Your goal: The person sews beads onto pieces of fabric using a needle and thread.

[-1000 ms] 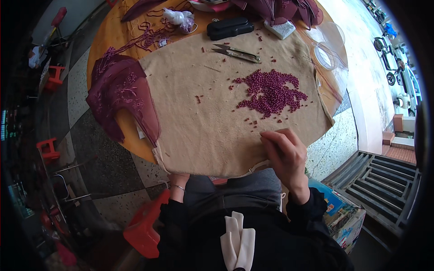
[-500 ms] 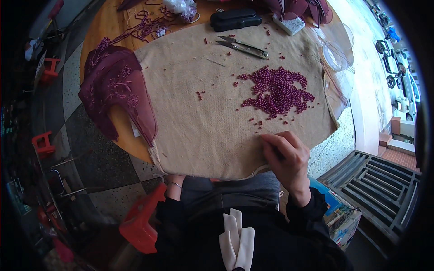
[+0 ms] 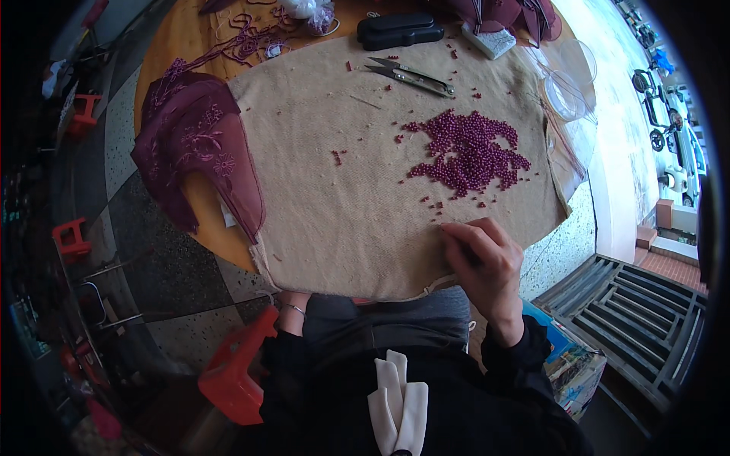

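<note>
The left hand (image 3: 295,300) goes out of sight beneath the near edge of the beige cloth (image 3: 327,205), only its heel and the braceleted wrist showing, so I cannot tell what its fingers do. The right hand (image 3: 490,262) has thumb and index finger pinched together over the cloth, the other fingers curled; whether something fine sits between the tips is too small to make out. The heap of magenta beads (image 3: 471,152) lies on the cloth just beyond that hand, with strays scattered around it. A thin sliver (image 3: 365,101), perhaps a needle, lies left of the thread snips (image 3: 411,78), whose blades point left. The upper border cuts off the plastic bag (image 3: 308,15) and part of the tangled cord (image 3: 251,38); glare blurs the clear round container (image 3: 566,95) at right. A broad stretch of cloth runs from the beads to the embroidered purple fabric (image 3: 186,144), which drapes over the left rim of the wooden table (image 3: 163,57). The cloth's near edge reaches the lap, and its right corner juts over the tiled floor (image 3: 570,220)
</note>
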A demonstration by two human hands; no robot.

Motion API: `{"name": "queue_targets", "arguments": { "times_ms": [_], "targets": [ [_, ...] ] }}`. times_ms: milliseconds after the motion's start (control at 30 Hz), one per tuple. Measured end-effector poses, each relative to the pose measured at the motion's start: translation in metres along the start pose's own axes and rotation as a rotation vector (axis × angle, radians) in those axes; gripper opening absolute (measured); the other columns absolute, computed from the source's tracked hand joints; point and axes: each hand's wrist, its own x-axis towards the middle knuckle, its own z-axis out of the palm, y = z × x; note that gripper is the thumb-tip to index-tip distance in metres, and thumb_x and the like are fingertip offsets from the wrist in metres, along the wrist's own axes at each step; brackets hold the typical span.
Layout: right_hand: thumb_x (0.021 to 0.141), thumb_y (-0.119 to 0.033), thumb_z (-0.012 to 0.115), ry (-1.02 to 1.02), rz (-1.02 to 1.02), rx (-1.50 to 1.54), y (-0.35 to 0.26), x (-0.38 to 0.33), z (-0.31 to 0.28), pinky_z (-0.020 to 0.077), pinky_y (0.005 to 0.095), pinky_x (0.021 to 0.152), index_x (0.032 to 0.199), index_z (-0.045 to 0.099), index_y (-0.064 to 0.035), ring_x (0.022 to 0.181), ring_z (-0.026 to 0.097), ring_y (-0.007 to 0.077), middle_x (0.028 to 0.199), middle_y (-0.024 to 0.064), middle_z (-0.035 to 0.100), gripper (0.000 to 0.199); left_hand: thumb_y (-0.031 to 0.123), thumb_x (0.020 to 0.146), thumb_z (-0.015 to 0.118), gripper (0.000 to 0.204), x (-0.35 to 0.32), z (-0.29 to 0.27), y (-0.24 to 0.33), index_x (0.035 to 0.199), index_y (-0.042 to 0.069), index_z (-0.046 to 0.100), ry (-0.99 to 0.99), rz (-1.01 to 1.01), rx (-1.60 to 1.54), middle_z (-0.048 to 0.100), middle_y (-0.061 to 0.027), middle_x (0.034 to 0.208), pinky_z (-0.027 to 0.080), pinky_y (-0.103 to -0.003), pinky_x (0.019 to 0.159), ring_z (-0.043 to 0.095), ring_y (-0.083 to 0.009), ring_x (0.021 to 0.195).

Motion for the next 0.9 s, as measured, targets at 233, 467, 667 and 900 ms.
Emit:
{"name": "queue_targets", "arguments": {
  "times_ms": [233, 467, 667, 900],
  "targets": [
    [0.075, -0.001, 0.070, -0.003, 0.010, -0.014, -0.0006, 0.0006, 0.0012, 0.0502, 0.0328, 0.058, 0.092, 0.068, -0.0059, 0.066, 0.062, 0.0237, 0.078, 0.0082, 0.061, 0.017, 0.029, 0.092, 0.050, 0.052, 0.0000, 0.0015, -0.0007, 0.138, 0.008, 0.039, 0.000, -0.004, -0.003, 0.039, -0.0135, 0.143, 0.027, -0.041, 0.109, 0.036, -0.0290, 0.133],
    [0.075, -0.001, 0.070, -0.018, 0.025, -0.017, -0.0027, 0.0011, -0.0004, 0.0502, 0.0330, 0.058, 0.091, 0.068, -0.0058, 0.066, 0.062, 0.0237, 0.077, 0.0081, 0.061, 0.017, 0.028, 0.092, 0.050, 0.052, 0.0022, 0.0019, -0.0005, 0.138, 0.008, 0.040, 0.006, -0.005, -0.012, 0.040, -0.0137, 0.142, 0.028, -0.041, 0.109, 0.036, -0.0290, 0.132],
    [0.076, -0.001, 0.069, 0.033, 0.004, -0.011, -0.0009, 0.0031, 0.0038, 0.0500, 0.0332, 0.058, 0.091, 0.068, -0.0058, 0.066, 0.061, 0.0238, 0.077, 0.0082, 0.061, 0.016, 0.027, 0.091, 0.050, 0.051, 0.0053, 0.0025, -0.0003, 0.138, 0.007, 0.040, 0.016, -0.009, -0.020, 0.040, -0.0139, 0.142, 0.028, -0.041, 0.109, 0.037, -0.0290, 0.132],
    [0.076, -0.002, 0.070, 0.050, 0.004, -0.052, 0.0000, 0.0100, 0.0075, 0.0501, 0.0332, 0.059, 0.093, 0.068, -0.0058, 0.066, 0.062, 0.0245, 0.076, 0.0086, 0.060, 0.017, 0.026, 0.091, 0.050, 0.051, 0.0081, 0.0028, -0.0010, 0.137, 0.007, 0.040, 0.038, -0.019, -0.049, 0.040, -0.0141, 0.141, 0.028, -0.041, 0.109, 0.037, -0.0291, 0.131]
  ]
}}
